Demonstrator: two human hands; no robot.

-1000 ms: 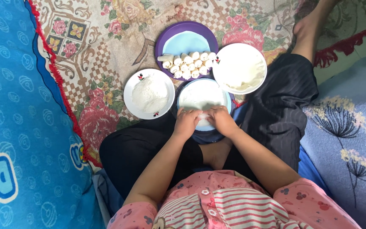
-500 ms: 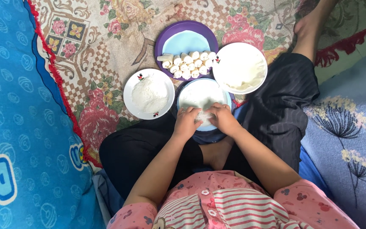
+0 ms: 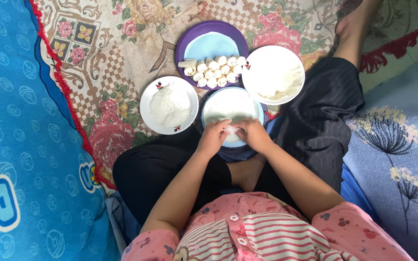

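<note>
White flour [image 3: 170,105] in small plate [image 3: 147,112]

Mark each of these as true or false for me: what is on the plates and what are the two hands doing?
1. Both hands, the left hand and right hand, meet over the round pale blue plate covered by a thin white sheet. True.
2. The round white plate on the left holds sliced fruit. False: it holds a heap of white powder.
3. Small white rolled pieces lie in rows on the round purple plate. True.
4. The round white plate on the right stands stacked on the purple plate. False: it lies beside it on the patterned floral mat.
</note>
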